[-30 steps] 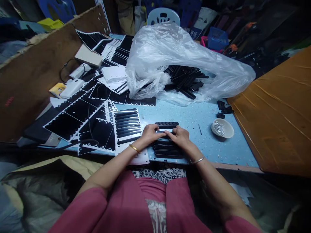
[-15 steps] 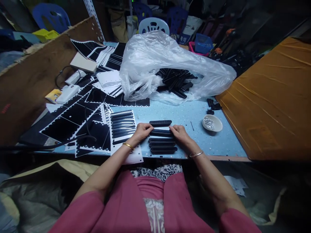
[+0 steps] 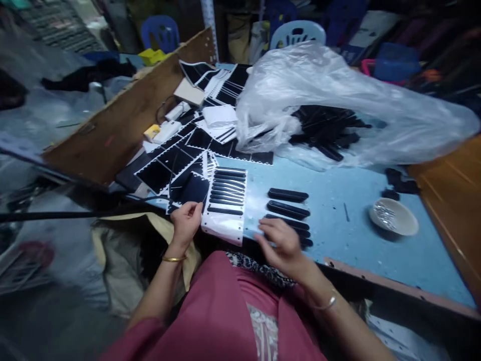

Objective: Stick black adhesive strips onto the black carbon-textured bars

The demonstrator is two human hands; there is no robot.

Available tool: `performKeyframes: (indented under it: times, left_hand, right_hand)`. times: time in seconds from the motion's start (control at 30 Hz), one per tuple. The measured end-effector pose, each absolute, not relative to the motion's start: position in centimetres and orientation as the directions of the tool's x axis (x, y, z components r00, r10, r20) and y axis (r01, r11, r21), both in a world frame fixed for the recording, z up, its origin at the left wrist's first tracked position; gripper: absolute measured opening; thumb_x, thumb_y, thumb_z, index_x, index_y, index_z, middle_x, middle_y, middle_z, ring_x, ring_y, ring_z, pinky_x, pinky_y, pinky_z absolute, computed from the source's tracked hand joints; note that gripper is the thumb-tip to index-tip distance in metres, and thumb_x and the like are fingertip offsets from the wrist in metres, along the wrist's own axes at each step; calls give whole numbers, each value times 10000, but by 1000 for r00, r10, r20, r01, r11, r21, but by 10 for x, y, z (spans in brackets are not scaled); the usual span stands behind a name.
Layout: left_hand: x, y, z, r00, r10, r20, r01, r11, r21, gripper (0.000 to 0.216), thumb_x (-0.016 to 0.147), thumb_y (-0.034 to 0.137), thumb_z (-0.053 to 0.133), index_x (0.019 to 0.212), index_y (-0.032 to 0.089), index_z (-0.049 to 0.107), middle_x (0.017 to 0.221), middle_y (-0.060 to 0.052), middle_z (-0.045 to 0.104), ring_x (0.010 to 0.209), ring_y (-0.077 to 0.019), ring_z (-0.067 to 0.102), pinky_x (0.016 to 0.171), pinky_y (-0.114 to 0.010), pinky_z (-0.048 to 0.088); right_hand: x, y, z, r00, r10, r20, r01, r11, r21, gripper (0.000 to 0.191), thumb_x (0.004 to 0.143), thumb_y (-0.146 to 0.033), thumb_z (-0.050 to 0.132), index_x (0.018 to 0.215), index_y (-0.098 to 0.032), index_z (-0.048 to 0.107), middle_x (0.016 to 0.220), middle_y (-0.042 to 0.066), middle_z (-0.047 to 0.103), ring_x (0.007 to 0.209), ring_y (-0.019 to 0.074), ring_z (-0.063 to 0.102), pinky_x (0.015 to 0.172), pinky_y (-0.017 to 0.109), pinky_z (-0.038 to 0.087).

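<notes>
My left hand [image 3: 186,224] is closed in a pinch at the left edge of a white sheet [image 3: 223,228] that carries rows of glossy black strips [image 3: 227,193]. What its fingertips hold, if anything, is too small to make out. My right hand [image 3: 281,244] is open, thumb and fingers apart, between that sheet and a column of long black rounded bars. Of these, the top bar [image 3: 288,195] and the second bar [image 3: 288,209] show fully. The lower ones lie partly behind my right hand.
A big clear plastic bag [image 3: 330,75] spills black parts [image 3: 330,128] at the back. At right stand a white bowl [image 3: 404,220] of small metal pieces and a thin pin [image 3: 346,212]. Black-printed sheets [image 3: 165,168] cover the left, beside a wooden board [image 3: 124,108].
The view has swung left. My hands have let go of the black bar; the left has moved to the strip sheet's edge and the right off the column's right end to its left side.
</notes>
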State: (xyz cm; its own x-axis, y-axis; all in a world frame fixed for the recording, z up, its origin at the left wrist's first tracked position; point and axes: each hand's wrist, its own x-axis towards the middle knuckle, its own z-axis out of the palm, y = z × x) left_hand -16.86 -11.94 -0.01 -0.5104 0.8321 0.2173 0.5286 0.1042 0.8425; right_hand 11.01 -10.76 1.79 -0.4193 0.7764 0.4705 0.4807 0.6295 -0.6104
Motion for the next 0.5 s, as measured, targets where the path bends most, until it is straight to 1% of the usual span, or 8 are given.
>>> performKeyframes:
  times: [0.03, 0.07, 0.13, 0.17, 0.23, 0.3, 0.4, 0.5]
  left_hand:
    - [-176, -129, -7, -569, 811, 134, 441, 164, 882, 228, 783, 360, 631, 682, 158, 662, 556, 1, 622, 489, -115, 552, 512, -217, 431]
    - [-180, -138, -15, -601, 798, 52, 351, 205, 914, 253, 782, 375, 627, 665, 153, 650, 542, 6, 607, 469, -108, 539, 488, -211, 418]
    - [-185, -151, -27, -623, 780, -62, 215, 247, 945, 280, 774, 396, 632, 654, 143, 644, 558, 4, 607, 471, -104, 537, 474, -204, 412]
    - [-185, -156, -32, -628, 773, -90, 178, 255, 950, 286, 767, 403, 640, 653, 141, 648, 567, 2, 610, 489, -107, 545, 485, -204, 420]
    - [-183, -162, -39, -619, 777, -116, 145, 258, 955, 301, 765, 416, 655, 647, 139, 661, 574, -2, 613, 540, -118, 567, 531, -212, 442]
    - [-178, -165, -43, -565, 810, -159, 113, 267, 957, 341, 778, 438, 659, 623, 134, 670, 567, -7, 611, 569, -122, 565, 564, -219, 443]
    - [-168, -166, -42, -442, 854, -274, -31, 291, 956, 366, 763, 457, 696, 613, 123, 674, 553, -1, 595, 546, -104, 524, 549, -215, 408]
    - [-159, -167, -36, -377, 846, -376, -234, 306, 923, 313, 687, 405, 770, 629, 117, 662, 536, 20, 568, 496, -76, 468, 499, -200, 358]
  right_hand:
    - [87, -109, 14, -511, 726, 460, 442, 681, -584, 227, 881, -319, 599, 1063, -221, 693, 1063, 128, 721, 1046, 284, 652, 868, 448, 526]
    - [65, -109, 9, -572, 689, 444, 436, 714, -547, 308, 864, -355, 624, 1121, -194, 675, 1142, 158, 694, 1134, 322, 608, 894, 484, 509]
    - [28, -103, -8, -645, 676, 357, 504, 727, -466, 485, 812, -436, 683, 1184, -127, 643, 1237, 222, 638, 1200, 401, 545, 865, 533, 490]
    - [14, -99, -18, -672, 675, 304, 538, 728, -425, 502, 807, -439, 688, 1185, -112, 640, 1262, 238, 619, 1211, 421, 529, 848, 539, 481]
    - [-1, -96, -38, -712, 654, 257, 557, 748, -359, 372, 859, -360, 639, 1138, -114, 661, 1275, 233, 613, 1225, 417, 518, 835, 520, 461]
    - [-3, -103, -53, -706, 630, 322, 534, 773, -342, 234, 907, -251, 560, 1063, -131, 688, 1206, 200, 663, 1195, 376, 552, 829, 485, 446]
    - [11, -128, -62, -636, 614, 468, 498, 790, -359, 205, 912, -163, 523, 1023, -156, 696, 1082, 148, 725, 1121, 328, 603, 807, 449, 446]
    - [27, -152, -56, -632, 568, 527, 461, 822, -333, 206, 894, -130, 537, 1033, -163, 686, 1073, 129, 734, 1097, 326, 620, 777, 443, 460]
